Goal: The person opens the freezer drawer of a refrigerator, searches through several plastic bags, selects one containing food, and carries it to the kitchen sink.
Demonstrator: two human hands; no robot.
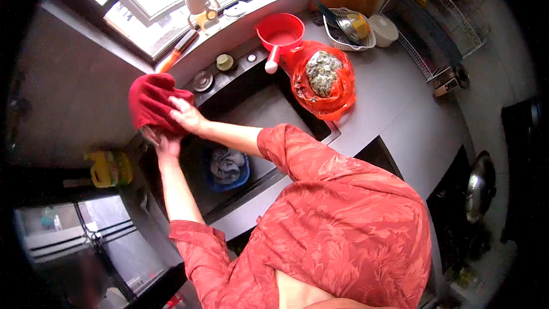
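Note:
A dark red cloth [154, 98] is bunched up at the far left end of the sink [261, 111], draped over something that it mostly hides. My left hand [166, 142] is under its lower edge, against a dark object too blurred to name. My right hand [188, 116] presses on the cloth from the right side, fingers spread. Down in the sink, below my forearms, a blue basin [229, 171] holds wet grey-white cloth. A red plastic dipper [281, 30] with a white-tipped handle rests at the sink's back right corner.
Right of the sink lies a red plastic bag [343, 107] holding a grey-green lumpy mass. Behind it stand a white basket [343, 47] with a metal bowl, and a white tub [383, 30]. A wire rack [411, 62] is at the right, a yellow jug [111, 168] at the left.

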